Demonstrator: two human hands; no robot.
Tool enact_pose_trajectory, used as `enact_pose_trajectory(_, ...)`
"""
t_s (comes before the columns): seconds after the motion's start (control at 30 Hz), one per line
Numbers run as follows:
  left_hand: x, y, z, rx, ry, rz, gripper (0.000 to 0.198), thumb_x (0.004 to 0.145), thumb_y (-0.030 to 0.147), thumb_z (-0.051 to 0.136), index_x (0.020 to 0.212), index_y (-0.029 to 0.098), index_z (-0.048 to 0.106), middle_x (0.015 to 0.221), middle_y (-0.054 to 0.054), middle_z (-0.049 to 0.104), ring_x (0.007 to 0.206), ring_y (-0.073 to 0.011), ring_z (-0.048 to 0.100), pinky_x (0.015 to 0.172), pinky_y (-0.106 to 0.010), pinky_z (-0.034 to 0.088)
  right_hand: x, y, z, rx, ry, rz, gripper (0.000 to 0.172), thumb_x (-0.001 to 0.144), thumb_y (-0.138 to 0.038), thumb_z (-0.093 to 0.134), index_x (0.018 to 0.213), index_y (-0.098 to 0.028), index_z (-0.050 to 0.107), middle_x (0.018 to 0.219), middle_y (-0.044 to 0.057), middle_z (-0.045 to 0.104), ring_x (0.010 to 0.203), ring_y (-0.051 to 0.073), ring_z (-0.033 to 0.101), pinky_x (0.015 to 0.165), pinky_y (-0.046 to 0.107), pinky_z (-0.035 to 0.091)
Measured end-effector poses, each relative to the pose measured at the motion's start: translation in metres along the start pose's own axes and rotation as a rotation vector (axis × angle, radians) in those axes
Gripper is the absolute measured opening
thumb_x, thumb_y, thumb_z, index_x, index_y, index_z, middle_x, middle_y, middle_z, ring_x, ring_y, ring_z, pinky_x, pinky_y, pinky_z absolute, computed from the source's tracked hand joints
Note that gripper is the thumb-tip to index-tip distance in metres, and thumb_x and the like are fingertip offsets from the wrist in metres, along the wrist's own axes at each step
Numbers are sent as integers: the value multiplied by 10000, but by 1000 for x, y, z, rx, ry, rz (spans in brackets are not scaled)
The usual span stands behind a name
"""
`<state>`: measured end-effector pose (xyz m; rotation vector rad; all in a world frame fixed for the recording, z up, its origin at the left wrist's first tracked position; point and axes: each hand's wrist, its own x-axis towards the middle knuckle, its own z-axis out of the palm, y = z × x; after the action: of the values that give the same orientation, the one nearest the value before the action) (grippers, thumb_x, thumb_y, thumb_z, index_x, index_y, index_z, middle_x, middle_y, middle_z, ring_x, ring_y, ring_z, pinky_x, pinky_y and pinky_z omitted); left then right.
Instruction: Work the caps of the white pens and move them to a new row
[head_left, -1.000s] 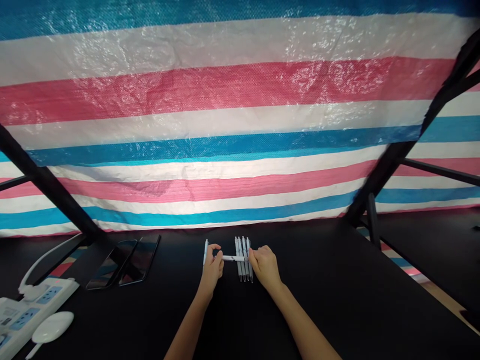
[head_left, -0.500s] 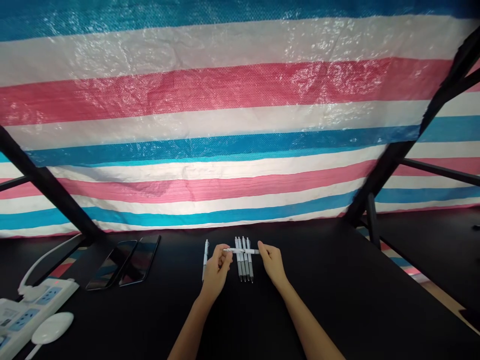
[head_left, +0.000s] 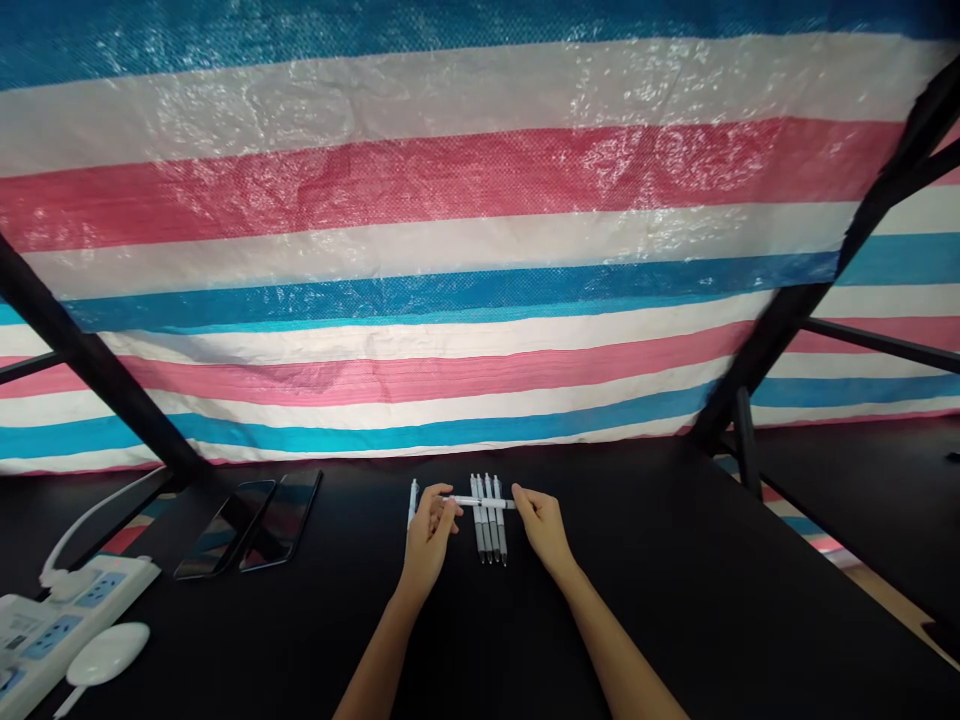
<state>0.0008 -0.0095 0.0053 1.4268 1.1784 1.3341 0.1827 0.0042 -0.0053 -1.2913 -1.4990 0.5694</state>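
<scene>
Both hands hold one white pen (head_left: 480,502) crosswise above the black table (head_left: 660,600). My left hand (head_left: 429,537) pinches its left end. My right hand (head_left: 541,527) pinches its right end. Under the held pen lies a row of several white pens (head_left: 489,530), side by side and pointing away from me. One more white pen (head_left: 412,499) lies alone just left of my left hand, partly hidden by it.
Two dark phones (head_left: 251,522) lie at the left of the table. A white power strip (head_left: 45,635) and a white mouse (head_left: 105,654) sit at the near left corner. A striped tarp (head_left: 465,250) hangs behind, crossed by black frame bars (head_left: 787,310).
The held pen rose from low over the row to a little higher and further back. My right hand slid outward to the pen's right end.
</scene>
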Motion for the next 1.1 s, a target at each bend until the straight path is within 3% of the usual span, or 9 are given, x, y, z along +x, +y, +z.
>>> enact_pose_trajectory(0.07,-1,2,0,-7,-14,20,350,831,494,441,968,192,556,757,-28,603,580,-128,525,588,-256,430,1,0,-1,15,13,13,445,853,-444,367,529,-210,172,512,-43,176,467,82,197,447,245,155)
enact_pose_trajectory(0.3,0,-3,-1,132,93,71,415,848,498,415,595,183,509,585,-12,524,560,-133,504,572,-245,405,0,2,0,-3,-7,-3,443,859,-430,365,527,-208,172,515,-44,170,467,80,192,451,247,150)
enact_pose_trajectory(0.5,1,-4,-1,59,109,48,313,842,485,431,886,197,546,726,-11,587,550,-117,516,564,-241,417,1,2,0,-4,5,3,442,861,-431,367,531,-207,175,518,-44,170,469,81,197,458,248,151)
enact_pose_trajectory(0.93,1,-4,-3,187,149,53,416,851,497,404,576,190,461,538,14,471,516,-116,469,524,-229,356,-1,6,2,-53,-17,-20,444,873,-412,366,523,-200,193,505,-46,185,456,78,209,459,250,164)
enact_pose_trajectory(1.1,2,-5,-1,117,105,53,323,867,479,381,814,192,518,660,9,544,518,-106,488,538,-234,406,0,7,1,-42,7,-8,443,872,-427,362,534,-203,182,509,-45,181,462,79,209,457,248,156)
